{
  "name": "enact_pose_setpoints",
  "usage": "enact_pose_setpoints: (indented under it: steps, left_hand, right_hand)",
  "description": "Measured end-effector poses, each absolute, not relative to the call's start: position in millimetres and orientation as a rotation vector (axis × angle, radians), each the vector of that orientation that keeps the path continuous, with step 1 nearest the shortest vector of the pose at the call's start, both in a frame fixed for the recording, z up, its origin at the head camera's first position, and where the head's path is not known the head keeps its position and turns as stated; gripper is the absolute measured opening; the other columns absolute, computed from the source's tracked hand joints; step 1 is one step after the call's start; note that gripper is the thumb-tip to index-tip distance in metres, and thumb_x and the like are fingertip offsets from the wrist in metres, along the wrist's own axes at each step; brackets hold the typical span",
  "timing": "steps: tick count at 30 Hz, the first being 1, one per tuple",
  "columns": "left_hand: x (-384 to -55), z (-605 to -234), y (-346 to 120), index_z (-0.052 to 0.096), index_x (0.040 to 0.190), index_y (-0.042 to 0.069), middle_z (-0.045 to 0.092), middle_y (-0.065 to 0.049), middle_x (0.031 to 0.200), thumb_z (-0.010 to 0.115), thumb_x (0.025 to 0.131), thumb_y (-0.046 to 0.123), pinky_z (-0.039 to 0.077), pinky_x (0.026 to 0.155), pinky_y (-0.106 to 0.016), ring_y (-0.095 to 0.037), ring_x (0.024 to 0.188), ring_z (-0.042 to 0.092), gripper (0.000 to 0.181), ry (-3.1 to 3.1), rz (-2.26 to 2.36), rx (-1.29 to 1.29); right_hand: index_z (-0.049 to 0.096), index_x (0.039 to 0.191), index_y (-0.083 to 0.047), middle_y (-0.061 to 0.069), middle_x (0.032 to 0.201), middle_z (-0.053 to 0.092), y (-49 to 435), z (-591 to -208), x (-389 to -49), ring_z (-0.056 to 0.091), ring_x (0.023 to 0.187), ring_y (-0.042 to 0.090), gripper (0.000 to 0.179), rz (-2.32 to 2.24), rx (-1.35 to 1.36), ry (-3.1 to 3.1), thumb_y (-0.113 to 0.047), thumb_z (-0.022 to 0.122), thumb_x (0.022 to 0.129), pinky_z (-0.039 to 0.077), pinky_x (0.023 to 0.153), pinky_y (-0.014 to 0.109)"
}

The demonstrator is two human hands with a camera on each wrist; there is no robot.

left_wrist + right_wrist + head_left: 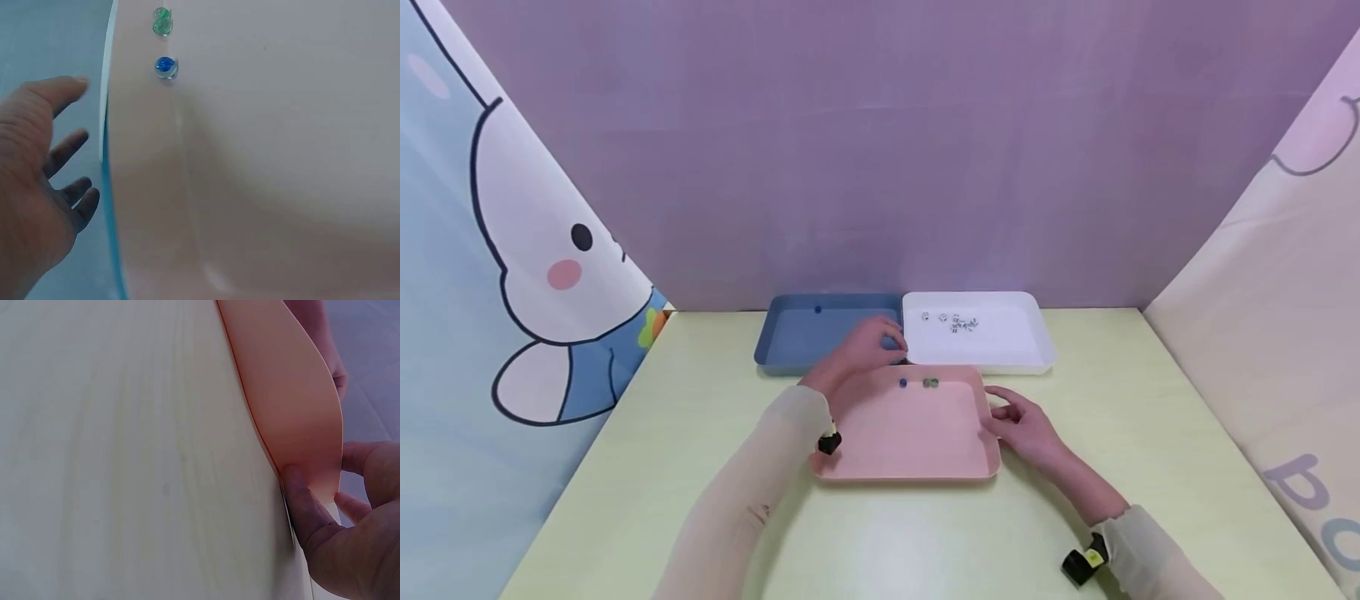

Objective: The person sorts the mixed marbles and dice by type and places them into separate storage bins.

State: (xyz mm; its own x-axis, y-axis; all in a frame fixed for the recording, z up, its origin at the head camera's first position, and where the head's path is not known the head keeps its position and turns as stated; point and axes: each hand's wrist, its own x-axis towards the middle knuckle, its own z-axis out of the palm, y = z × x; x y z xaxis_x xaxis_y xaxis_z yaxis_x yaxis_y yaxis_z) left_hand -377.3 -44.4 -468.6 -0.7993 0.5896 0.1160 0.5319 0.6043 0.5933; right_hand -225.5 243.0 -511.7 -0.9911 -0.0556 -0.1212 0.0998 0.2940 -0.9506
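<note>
A pink tray (pixel 910 433) lies on the table in front of the person. Along its far side sit a blue marble (pixel 166 67) and two green marbles (pixel 162 25). The left hand (pixel 871 346) is over the blue tray (pixel 790 337), near where the trays meet. In the left wrist view its thumb and fingers stand apart with nothing between them. At the pink tray's right side, the right hand (pixel 1026 429) holds the edge, its thumb (pixel 306 509) against the outer wall and other fingers at the rim.
One dark blue marble (pixel 817 309) lies in the blue tray. The white tray (pixel 1015 342) beside it holds several small pale pieces with dark marks (pixel 962 325). Behind the trays rises a purple backdrop (pixel 880 150), with printed cloths on both sides.
</note>
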Motion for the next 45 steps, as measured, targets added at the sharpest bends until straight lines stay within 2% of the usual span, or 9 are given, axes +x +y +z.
enact_pose_setpoints:
  steps: [4, 7, 14, 20, 28, 36, 45]
  left_hand:
    - [-371, -458, -41, 0.078, 0.091, 0.025, 0.060, 0.000, 0.121, 0.072, 0.089, 0.025, 0.036, 0.105, -0.038, -0.016, 0.119, 0.047, 0.006, 2.787, 0.588, 1.107]
    - [-365, -452, -37, 0.078, 0.094, 0.027, 0.059, 0.002, 0.122, 0.072, 0.089, 0.027, 0.030, 0.110, -0.040, -0.018, 0.123, 0.044, 0.008, 2.803, 0.381, 1.134]
    - [-356, -450, -29, 0.078, 0.103, 0.026, 0.052, -0.005, 0.138, 0.071, 0.089, 0.016, 0.024, 0.113, -0.048, -0.029, 0.136, 0.030, 0.019, 2.781, 0.215, 1.096]
    - [-355, -454, -26, 0.078, 0.103, 0.028, 0.049, -0.005, 0.142, 0.071, 0.091, 0.021, 0.022, 0.113, -0.055, -0.034, 0.142, 0.023, 0.016, 2.776, 0.002, 1.187]
    - [-353, -459, -24, 0.079, 0.100, 0.028, 0.050, -0.005, 0.141, 0.074, 0.087, 0.023, 0.023, 0.113, -0.054, -0.033, 0.141, 0.024, 0.015, 2.782, -0.019, 1.168]
    - [-353, -465, -25, 0.078, 0.097, 0.029, 0.044, -0.005, 0.147, 0.076, 0.086, 0.025, 0.024, 0.111, -0.056, -0.035, 0.143, 0.020, 0.012, 2.780, -0.063, 1.190]
    - [-351, -471, -27, 0.076, 0.089, 0.027, 0.040, -0.005, 0.149, 0.077, 0.085, 0.028, 0.019, 0.113, -0.055, -0.033, 0.143, 0.018, 0.004, 2.764, 0.127, 1.213]
  right_hand:
    - [0.047, 0.142, -0.006, 0.019, 0.105, 0.062, 244, -510, -225, 0.058, 0.088, 0.022, 0.056, -1.798, 0.031, 2.414, -0.005, 0.067, 0.090, 0.057, 0.068, 0.031]
    - [0.047, 0.142, -0.005, 0.020, 0.105, 0.062, 244, -509, -225, 0.059, 0.087, 0.020, 0.056, -1.801, 0.024, 2.418, -0.005, 0.068, 0.090, 0.057, 0.069, 0.030]
    - [0.046, 0.143, -0.003, 0.021, 0.106, 0.062, 241, -505, -222, 0.059, 0.087, 0.018, 0.057, -1.825, 0.021, 2.404, -0.005, 0.068, 0.090, 0.057, 0.068, 0.029]
    - [0.046, 0.142, -0.004, 0.019, 0.105, 0.062, 240, -505, -221, 0.058, 0.086, 0.017, 0.057, -1.810, 0.033, 2.400, -0.006, 0.068, 0.090, 0.057, 0.068, 0.029]
    - [0.046, 0.142, -0.003, 0.021, 0.106, 0.063, 241, -505, -223, 0.059, 0.086, 0.017, 0.057, -1.818, 0.023, 2.401, -0.005, 0.068, 0.090, 0.057, 0.067, 0.029]
    - [0.044, 0.144, -0.001, 0.019, 0.107, 0.062, 241, -507, -224, 0.058, 0.087, 0.016, 0.058, -1.835, 0.035, 2.376, -0.006, 0.067, 0.091, 0.057, 0.068, 0.030]
    - [0.047, 0.142, -0.003, 0.020, 0.106, 0.063, 241, -507, -223, 0.059, 0.087, 0.017, 0.056, -1.828, 0.045, 2.387, -0.006, 0.068, 0.090, 0.057, 0.068, 0.029]
